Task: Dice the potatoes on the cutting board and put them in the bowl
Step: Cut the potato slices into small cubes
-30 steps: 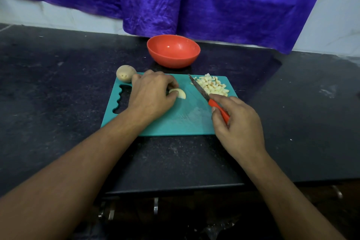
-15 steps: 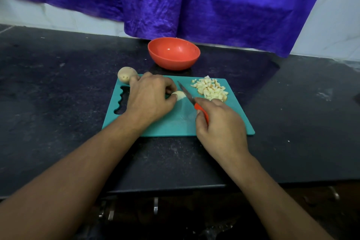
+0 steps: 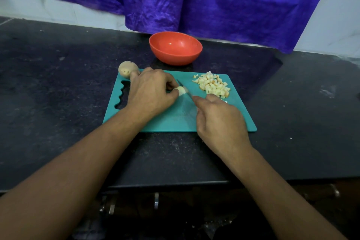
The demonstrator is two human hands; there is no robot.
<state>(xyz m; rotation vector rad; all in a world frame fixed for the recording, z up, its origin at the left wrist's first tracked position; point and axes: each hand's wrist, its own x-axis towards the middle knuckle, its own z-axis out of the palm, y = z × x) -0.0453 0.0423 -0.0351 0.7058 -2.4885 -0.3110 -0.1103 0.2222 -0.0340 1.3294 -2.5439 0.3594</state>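
The left hand (image 3: pixel 150 91) curls its fingers over a small potato piece (image 3: pixel 181 91) on the green cutting board (image 3: pixel 171 122), hiding most of it. The right hand (image 3: pixel 220 122) is wrapped around a knife (image 3: pixel 184 88); its handle is hidden, only the thin blade shows, touching the piece. Diced potato (image 3: pixel 212 84) lies at the board's far right. The red bowl (image 3: pixel 175 47) sits behind the board.

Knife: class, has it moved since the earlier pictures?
Yes. The knife shifted left across the cutting board, away from the diced potato pile, to the potato piece.
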